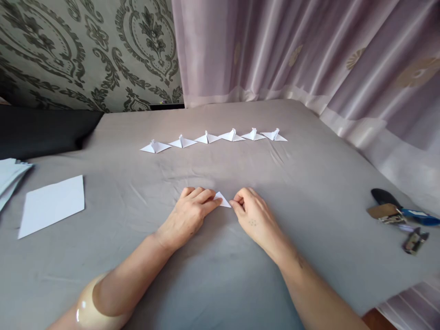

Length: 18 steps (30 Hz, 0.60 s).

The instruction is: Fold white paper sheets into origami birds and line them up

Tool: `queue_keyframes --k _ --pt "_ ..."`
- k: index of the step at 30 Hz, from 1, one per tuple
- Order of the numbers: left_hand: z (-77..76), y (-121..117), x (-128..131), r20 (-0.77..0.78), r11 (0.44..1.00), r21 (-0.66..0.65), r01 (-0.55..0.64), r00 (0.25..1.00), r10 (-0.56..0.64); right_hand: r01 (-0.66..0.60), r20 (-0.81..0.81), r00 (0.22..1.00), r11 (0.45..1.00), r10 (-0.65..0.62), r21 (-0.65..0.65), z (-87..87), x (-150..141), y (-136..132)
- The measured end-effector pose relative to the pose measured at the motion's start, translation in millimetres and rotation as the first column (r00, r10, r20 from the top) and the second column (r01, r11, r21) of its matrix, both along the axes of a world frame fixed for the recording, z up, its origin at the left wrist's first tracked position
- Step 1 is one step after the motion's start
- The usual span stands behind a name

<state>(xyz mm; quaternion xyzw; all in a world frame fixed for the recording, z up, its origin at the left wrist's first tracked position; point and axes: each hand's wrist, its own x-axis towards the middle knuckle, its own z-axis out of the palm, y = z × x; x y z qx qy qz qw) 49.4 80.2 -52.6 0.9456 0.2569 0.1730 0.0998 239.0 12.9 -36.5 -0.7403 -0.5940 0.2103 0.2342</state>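
On the grey sheet (343,197), nearer than the folded papers (206,138), lay a small white paper (223,200). The left hand (192,206) held its left side, thumb on top; the right hand (253,211) pressed thumb and forefinger together by the paper's right corner, any grip unclear. Steady pinning likely favoured crisp creases.

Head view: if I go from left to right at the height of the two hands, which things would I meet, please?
Stack of paper → single white sheet → left hand → small folded paper → right hand → brown piece among the small items at the right.
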Motion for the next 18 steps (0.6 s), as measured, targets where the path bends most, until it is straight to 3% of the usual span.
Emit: queue_keyframes --k 4,7,11,14,18 --pt "1.9 -1.0 1.0 -0.018 1.0 0.009 -0.001 1.0 0.001 0.078 -0.264 0.963 0.992 -0.049 0.101 7.1 -4.4 1.8" --pt "2.3 -1.6 1.4 -0.031 1.0 -0.022 -0.021 0.999 0.02 0.025 -0.344 0.939 0.992 0.019 0.123 10.0 -16.9 1.9" --pt "1.0 1.8 2.6 -0.046 0.976 -0.151 -0.157 0.987 0.152 0.012 -0.297 0.955 0.999 0.002 0.045 7.4 -27.5 4.0" --pt "1.9 7.3 3.9 -0.073 0.889 -0.309 -0.339 0.94 0.333 0.034 -0.261 0.965 0.999 -0.029 0.014 3.9 -30.4 7.0" --pt "7.2 11.7 5.2 -0.114 0.819 -0.417 -0.395 0.916 0.383 0.073 -0.199 0.977 0.997 -0.073 -0.01 1.2 -36.6 10.8"
